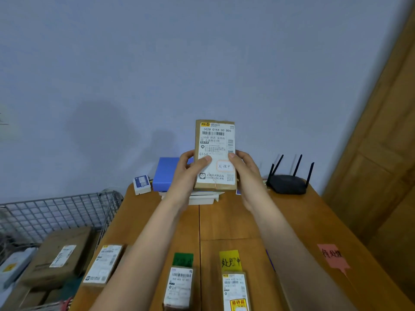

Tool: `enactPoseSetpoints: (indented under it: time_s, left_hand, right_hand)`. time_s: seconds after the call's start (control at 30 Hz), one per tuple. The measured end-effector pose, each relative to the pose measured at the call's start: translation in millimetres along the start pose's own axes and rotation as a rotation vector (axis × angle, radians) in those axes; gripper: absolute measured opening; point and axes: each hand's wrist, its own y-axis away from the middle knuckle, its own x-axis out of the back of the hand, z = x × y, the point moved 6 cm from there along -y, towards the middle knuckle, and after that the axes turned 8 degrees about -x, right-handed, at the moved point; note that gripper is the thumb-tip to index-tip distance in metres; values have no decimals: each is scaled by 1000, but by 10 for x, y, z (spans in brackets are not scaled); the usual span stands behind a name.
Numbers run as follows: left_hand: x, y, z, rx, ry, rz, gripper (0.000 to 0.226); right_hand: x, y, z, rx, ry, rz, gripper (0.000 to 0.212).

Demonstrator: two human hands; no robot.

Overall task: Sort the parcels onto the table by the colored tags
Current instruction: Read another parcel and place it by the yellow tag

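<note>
While you hold the parcel [215,154] upright | left hand [190,169], right hand [243,168] both clamped on its edges | risk: misreading its orange sticker [224,166], wrong tag below your wrists.

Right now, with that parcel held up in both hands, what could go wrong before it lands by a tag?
1. The held parcel carries a handwritten mark matching the yellow tag; the green tag lies close beside it, so misplacement seems possible.
2. Only the fingers pinch its edges, so it might slip.
3. The right forearm hides part of the table.
</note>
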Motion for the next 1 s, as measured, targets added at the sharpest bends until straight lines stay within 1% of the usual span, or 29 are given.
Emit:
enactPoseSetpoints:
  time_s: [0.1,0.2,0.33,0.47,0.63,0.73,0.83,1.0]
  left_hand:
    - [56,-24,-539,166,-58,25,41]
    - [110,71,-1074,330,-109,34,50]
    - [131,419,-1670,511,-158,20,55]
    - [101,906,-2157,663,-187,-11,53]
    - [75,1470,-2588,780,-215,-47,58]
    - [60,1803,-2729,835,-245,-88,53]
    - [72,2129,-2870,893,-228,-128,59]
    - [148,2538,-3049,984,-198,-169,60]
  right_hand:
    - [165,-142,444,-150,52,48,30]
    - [329,-172,910,-319,115,61,31]
    - [610,-34,1491,-484,193,73,34]
    - [931,225,2044,-635,223,96,39]
    - [1228,698,2533,-753,203,103,30]
    - [1387,1003,2754,-799,184,120,33]
    - [1493,1303,2947,-853,188,96,34]
    - [1591,1758,3194,-951,160,114,20]
